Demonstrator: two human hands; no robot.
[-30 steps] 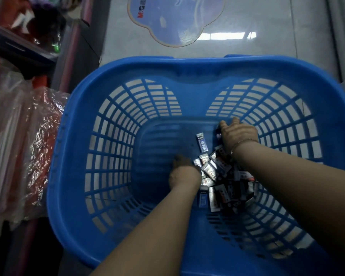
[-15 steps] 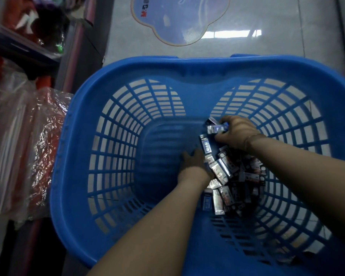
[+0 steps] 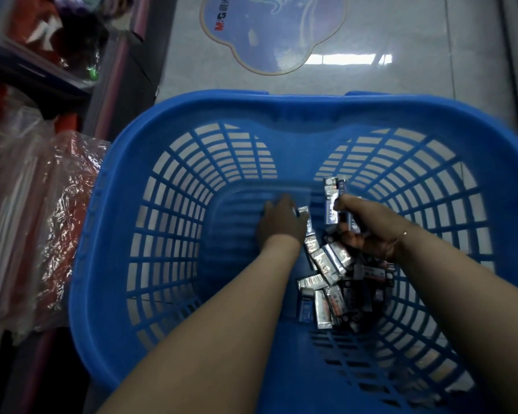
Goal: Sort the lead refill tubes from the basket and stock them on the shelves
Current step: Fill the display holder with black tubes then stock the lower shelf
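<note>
A big blue slatted basket (image 3: 168,222) stands on the floor below me. On its bottom, right of centre, lies a heap of several small lead refill tubes (image 3: 329,276) in silver and blue packs. My right hand (image 3: 368,225) grips a few upright blue-and-white tubes (image 3: 331,201) lifted above the heap. My left hand (image 3: 281,222) reaches down to the basket bottom at the heap's left edge, fingers hidden from me, touching a tube there.
Bundles in clear plastic wrap (image 3: 33,216) lean at the left, under a shelf (image 3: 33,64) with packed goods. A round blue floor sticker (image 3: 269,31) lies on the glossy tiles beyond the basket.
My right hand has picked tubes from the far end of the heap and raised them upright. My left hand has shifted forward and up along the heap's left side.
</note>
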